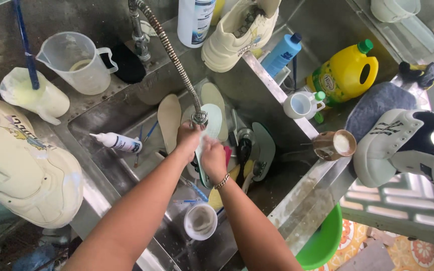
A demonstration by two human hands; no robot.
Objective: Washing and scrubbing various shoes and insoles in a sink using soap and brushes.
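Note:
Both my hands are over a steel sink [126, 165], under the flexible metal faucet hose [174, 60]. My left hand [188, 138] grips the upper part of a pale green shoe insole [212, 118] just below the spray head [199, 118]. My right hand [213, 158] presses against the same insole lower down; a bracelet sits on that wrist. Several other insoles lean in the sink, a beige one [169, 118] to the left and a teal one [263, 145] to the right. Brushes [244, 150] stand among them.
A cream sneaker [21, 165] lies on the left counter, another [239, 32] behind the sink, a white-and-black one [403, 145] at right. Also around: clear jug [76, 62], small squeeze bottle [116, 142], yellow detergent bottle [345, 73], blue bottle [282, 52], white cup [200, 221], green basin [325, 243].

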